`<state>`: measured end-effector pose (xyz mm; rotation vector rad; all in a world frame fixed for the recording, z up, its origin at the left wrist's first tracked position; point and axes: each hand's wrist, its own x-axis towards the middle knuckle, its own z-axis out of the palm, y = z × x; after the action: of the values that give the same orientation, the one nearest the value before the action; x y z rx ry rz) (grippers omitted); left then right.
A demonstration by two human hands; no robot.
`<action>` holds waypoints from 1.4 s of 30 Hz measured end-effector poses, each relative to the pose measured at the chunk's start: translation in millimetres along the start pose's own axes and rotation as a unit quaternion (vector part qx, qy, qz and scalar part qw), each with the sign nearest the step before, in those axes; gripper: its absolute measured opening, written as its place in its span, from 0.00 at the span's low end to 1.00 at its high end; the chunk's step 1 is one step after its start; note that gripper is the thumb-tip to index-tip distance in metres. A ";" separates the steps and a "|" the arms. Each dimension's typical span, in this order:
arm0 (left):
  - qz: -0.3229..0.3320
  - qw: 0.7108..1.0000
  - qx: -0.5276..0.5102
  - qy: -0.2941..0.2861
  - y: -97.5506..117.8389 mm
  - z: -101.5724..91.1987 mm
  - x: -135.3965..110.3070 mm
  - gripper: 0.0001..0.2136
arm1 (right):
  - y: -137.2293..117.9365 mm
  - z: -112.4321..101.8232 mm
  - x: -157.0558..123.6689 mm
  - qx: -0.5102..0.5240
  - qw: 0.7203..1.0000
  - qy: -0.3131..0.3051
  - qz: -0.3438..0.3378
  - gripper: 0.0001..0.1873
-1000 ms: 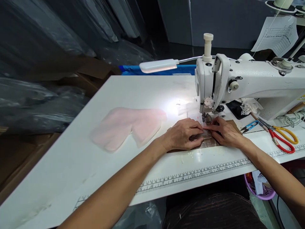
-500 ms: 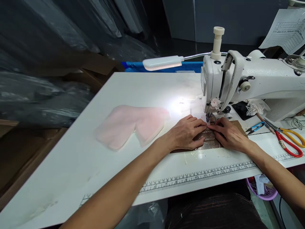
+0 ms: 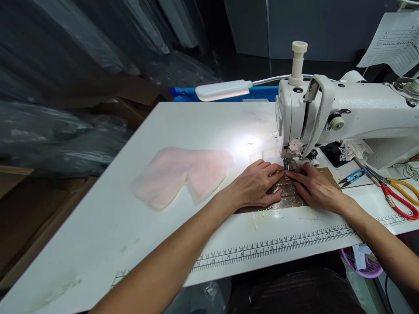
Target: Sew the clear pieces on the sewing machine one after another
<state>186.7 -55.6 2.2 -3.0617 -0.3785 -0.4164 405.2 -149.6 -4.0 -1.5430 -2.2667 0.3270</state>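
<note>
A smooth white table point(image 3: 98, 235) is marked along its near edge with a black printed ruler scale point(image 3: 271, 246). Left of centre, a pale pink, lobed, fabric-like piece point(image 3: 183, 172) is laid flat. At the right are set a white sewing machine point(image 3: 360, 104), a shiny brown sheet point(image 3: 290, 198), blue-handled thread snips point(image 3: 353, 177) and red-and-yellow-handled metal scissors point(image 3: 385, 190).

Two hands: one left hand point(image 3: 257, 183), one right hand point(image 3: 316, 187). Beneath them, one brown sheet point(image 3: 288, 199), though the fingers hide enough that a second layer is possible. Beyond them, one sewing machine point(image 3: 356, 104) and one lamp point(image 3: 224, 90). Left of the left hand, one pink cutout point(image 3: 173, 172). Right of the right hand, one pair of thread snips point(image 3: 354, 177) and one pair of scissors point(image 3: 388, 199). Nearer the body than both hands, one purple basket point(image 3: 368, 274).
</note>
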 end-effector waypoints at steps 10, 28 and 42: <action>-0.029 0.999 0.027 -0.019 -1.5 0.4 3.5 0.20 | 3.9 -34.3 6.5 0.131 0.987 -0.041 0.079 0.18; -0.048 0.999 0.011 0.017 -4.1 7.1 2.1 0.21 | 14.2 -22.9 11.7 0.162 0.983 0.003 0.090 0.29; -0.129 0.991 -0.006 -0.026 -3.7 5.4 0.4 0.26 | -0.3 -45.3 -5.0 0.092 0.994 -0.048 0.014 0.16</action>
<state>187.5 -51.6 -2.9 -3.0484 -0.7803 -0.3464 426.1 -155.2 36.1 -1.4932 -2.2177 0.6133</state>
